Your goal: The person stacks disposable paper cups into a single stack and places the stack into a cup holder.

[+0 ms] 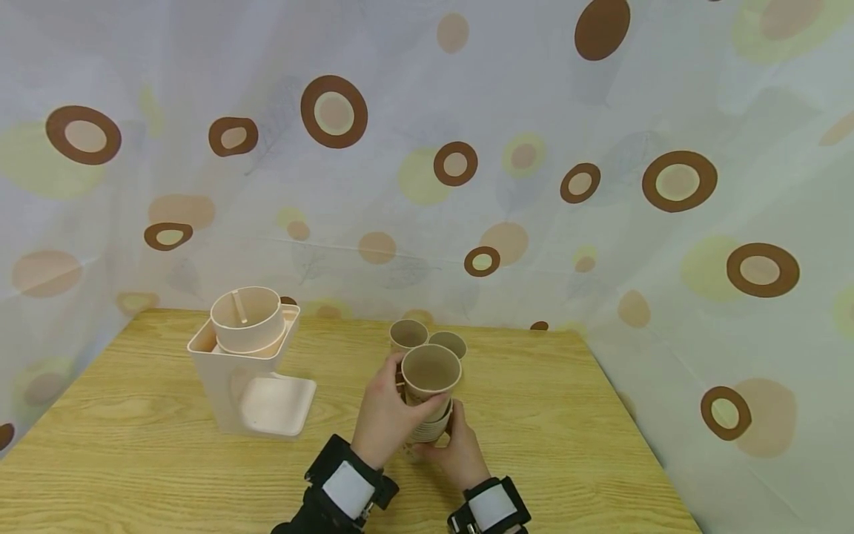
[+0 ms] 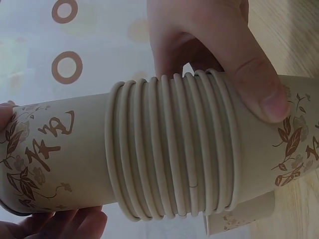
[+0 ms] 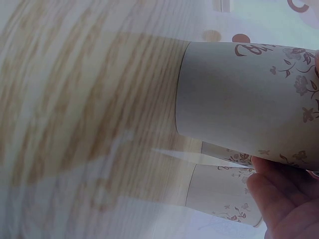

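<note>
In the head view, my left hand [image 1: 387, 415] grips an upright beige paper cup [image 1: 431, 371], its open mouth facing up. Directly under it is a nested stack of matching cups [image 1: 430, 429], which my right hand [image 1: 457, 449] grips from the right. The left wrist view lies sideways: several stacked rims [image 2: 172, 149] fill the middle, the upper cup [image 2: 65, 154] entering them. My right thumb [image 2: 271, 102] presses along the stack's lower body, printed with brown flowers and characters. The right wrist view shows the stack's base [image 3: 209, 89] close over the table.
Two more paper cups, one at left [image 1: 408, 334] and one at right [image 1: 448, 343], stand just behind the stack. A cream container [image 1: 223, 393] with a round cup-like part [image 1: 247, 326] on top sits at the left of the wooden table [image 1: 554, 437]. A patterned curtain hangs behind.
</note>
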A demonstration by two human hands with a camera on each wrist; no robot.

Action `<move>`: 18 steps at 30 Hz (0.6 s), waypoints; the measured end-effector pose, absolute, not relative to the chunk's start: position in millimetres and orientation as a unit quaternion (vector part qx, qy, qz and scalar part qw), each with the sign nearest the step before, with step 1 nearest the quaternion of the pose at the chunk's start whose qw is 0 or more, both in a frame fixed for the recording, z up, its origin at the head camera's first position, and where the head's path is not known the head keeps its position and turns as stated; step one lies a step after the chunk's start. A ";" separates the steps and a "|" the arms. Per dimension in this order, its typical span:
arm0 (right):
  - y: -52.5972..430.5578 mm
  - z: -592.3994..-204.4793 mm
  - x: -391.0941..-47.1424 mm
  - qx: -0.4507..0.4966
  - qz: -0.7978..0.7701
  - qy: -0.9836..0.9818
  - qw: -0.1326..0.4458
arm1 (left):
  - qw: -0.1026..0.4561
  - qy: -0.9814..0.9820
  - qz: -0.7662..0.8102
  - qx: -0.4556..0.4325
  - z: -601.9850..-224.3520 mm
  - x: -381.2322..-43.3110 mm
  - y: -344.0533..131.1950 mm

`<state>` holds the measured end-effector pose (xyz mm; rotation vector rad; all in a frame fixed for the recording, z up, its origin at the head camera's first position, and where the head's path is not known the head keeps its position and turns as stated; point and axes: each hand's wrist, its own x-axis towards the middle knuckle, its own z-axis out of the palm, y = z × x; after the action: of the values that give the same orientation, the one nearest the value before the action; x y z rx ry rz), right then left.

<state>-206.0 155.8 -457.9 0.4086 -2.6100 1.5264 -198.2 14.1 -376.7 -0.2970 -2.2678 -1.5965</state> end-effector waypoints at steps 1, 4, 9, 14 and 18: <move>155.8 -457.7 -205.9 0.134 0.500 -0.854 0.045 | 0.175 -0.800 -0.564 -0.106 -377.0 -198.0 14.2; 155.8 -457.3 -205.6 0.134 0.502 -0.853 0.044 | 0.176 -0.799 -0.564 -0.109 -377.7 -197.2 14.6; 155.9 -457.3 -205.4 0.135 0.500 -0.854 0.045 | 0.176 -0.797 -0.566 -0.112 -378.9 -196.8 15.0; 156.0 -457.6 -205.5 0.135 0.499 -0.855 0.046 | 0.168 -0.797 -0.570 -0.110 -381.1 -197.2 15.3; 155.9 -457.9 -205.8 0.135 0.499 -0.855 0.047 | 0.164 -0.795 -0.573 -0.114 -383.1 -197.1 15.4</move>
<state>-205.8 155.9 -457.9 0.4121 -2.6064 1.5229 -197.1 15.4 -383.1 -0.3250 -2.2650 -1.6344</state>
